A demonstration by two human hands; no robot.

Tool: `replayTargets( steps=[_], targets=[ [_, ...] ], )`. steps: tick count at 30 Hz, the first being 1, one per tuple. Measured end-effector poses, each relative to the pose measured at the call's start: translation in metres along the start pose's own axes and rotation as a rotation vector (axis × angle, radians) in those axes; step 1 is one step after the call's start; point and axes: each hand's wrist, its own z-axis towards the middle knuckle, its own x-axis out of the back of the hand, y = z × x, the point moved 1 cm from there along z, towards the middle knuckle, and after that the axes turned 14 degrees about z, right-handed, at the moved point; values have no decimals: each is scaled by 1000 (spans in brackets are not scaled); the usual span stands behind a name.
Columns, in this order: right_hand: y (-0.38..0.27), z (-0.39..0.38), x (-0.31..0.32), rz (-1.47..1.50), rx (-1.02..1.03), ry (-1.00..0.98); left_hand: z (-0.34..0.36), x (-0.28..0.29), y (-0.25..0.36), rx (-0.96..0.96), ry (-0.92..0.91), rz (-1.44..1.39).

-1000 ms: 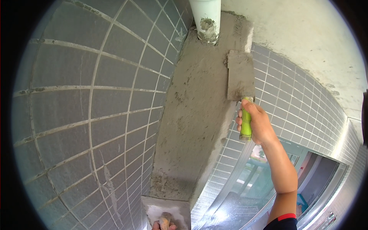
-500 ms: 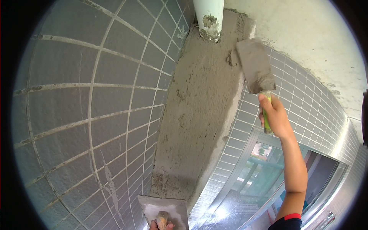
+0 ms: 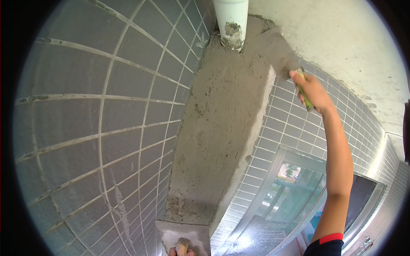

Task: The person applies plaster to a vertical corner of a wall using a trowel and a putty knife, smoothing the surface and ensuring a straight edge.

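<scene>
Two bare hands hold one tool each. At 2 o'clock, the right hand [image 3: 315,91] has its fingers wrapped around the green handle of one trowel [image 3: 279,55]; the blurred blade overlaps the mortar [image 3: 218,128] at 1 o'clock, though contact cannot be told. At 6 o'clock, the left hand [image 3: 172,251], partly cut off, has its fingers closed about the handle of one flat board [image 3: 200,240]. The mortar is one long grey-brown strip from 12 to 6 o'clock. One white pipe [image 3: 230,10] stands in its 12 o'clock end. Two grey tiled walls [image 3: 124,115] flank it, at 9 and 3 o'clock; one window [image 3: 294,192] is at 4 o'clock.
</scene>
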Motion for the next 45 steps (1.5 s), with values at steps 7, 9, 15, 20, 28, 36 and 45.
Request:
replayTargets(
  steps=[7,9,15,20,28,36,45],
  targets=[
    [-22,24,-38,531,-49,53,3,1,4,-7,20,-12],
    [-27,35,-62,611,-30,-33,1,2,9,21,-14,-40],
    [-27,34,-86,590,-70,43,-9,-3,9,45,24,-199],
    [9,-5,-51,632,1,223,3,-3,2,11,69,-145],
    [160,-122,-76,739,-123,231,70,-28,140,-339,-60,180],
    [252,-197,-175,990,-292,245,153,-161,359,-940,159,585],
    [249,-203,-210,1161,-378,230,255,-253,518,-942,506,742]
  ],
)
